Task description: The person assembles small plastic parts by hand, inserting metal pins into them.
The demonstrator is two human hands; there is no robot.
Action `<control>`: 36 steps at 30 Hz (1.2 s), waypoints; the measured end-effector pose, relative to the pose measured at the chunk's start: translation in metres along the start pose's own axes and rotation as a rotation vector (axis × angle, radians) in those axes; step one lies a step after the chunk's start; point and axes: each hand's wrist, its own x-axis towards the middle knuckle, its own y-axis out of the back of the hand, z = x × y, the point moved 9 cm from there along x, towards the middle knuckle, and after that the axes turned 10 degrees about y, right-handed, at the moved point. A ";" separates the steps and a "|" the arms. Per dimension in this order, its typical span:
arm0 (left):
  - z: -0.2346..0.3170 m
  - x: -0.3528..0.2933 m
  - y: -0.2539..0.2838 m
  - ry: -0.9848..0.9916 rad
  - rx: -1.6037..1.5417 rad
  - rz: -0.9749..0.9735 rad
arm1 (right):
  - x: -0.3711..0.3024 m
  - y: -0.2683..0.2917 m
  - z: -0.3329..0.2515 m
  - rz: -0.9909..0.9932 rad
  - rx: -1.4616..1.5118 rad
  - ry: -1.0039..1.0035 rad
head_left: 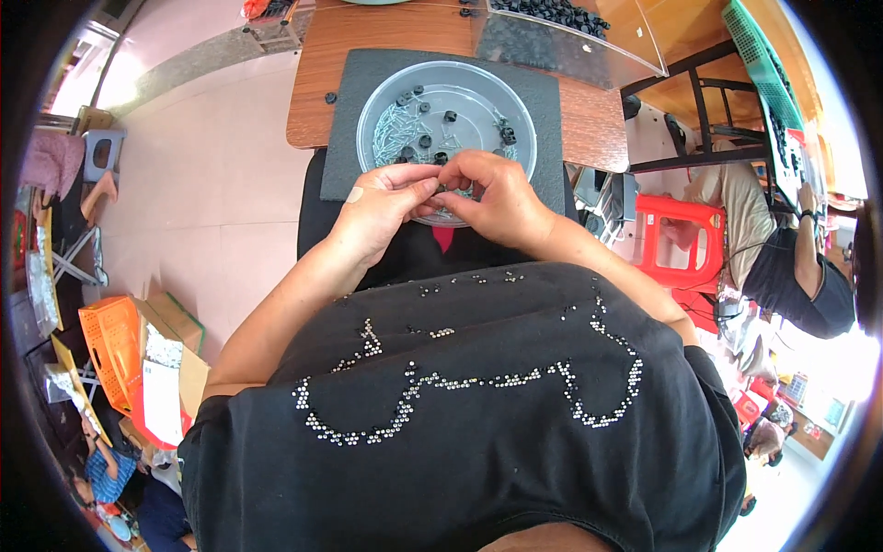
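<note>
Both of my hands meet over the near rim of a round, grey plastic basin. My left hand has thumb and forefinger pinched together, with a light patch near the base of the thumb. My right hand pinches too, its fingertips almost touching the left ones. Whatever sits between the fingertips is small and mostly hidden. Inside the basin, a heap of thin silvery screws lies at the left. Several small black round parts are scattered among them and along the right wall.
A dark mat lies under the basin on a brown wooden table. Behind it stands a clear-walled bin full of black parts. One loose black part rests at left. A red stool and a seated co-worker are at right.
</note>
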 end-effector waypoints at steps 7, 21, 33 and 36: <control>0.009 0.006 0.014 -0.030 -0.234 -0.051 | 0.054 0.031 0.078 -0.006 -0.390 -0.064; 0.009 0.010 0.020 0.010 -0.471 -0.124 | 0.065 0.012 0.093 -0.211 -0.922 -0.083; 0.010 0.005 0.014 -0.066 -0.432 -0.124 | 0.020 0.013 0.050 0.042 0.166 -0.288; 0.032 -0.007 0.009 -0.295 -0.046 -0.005 | 0.013 0.001 0.043 0.090 0.515 -0.380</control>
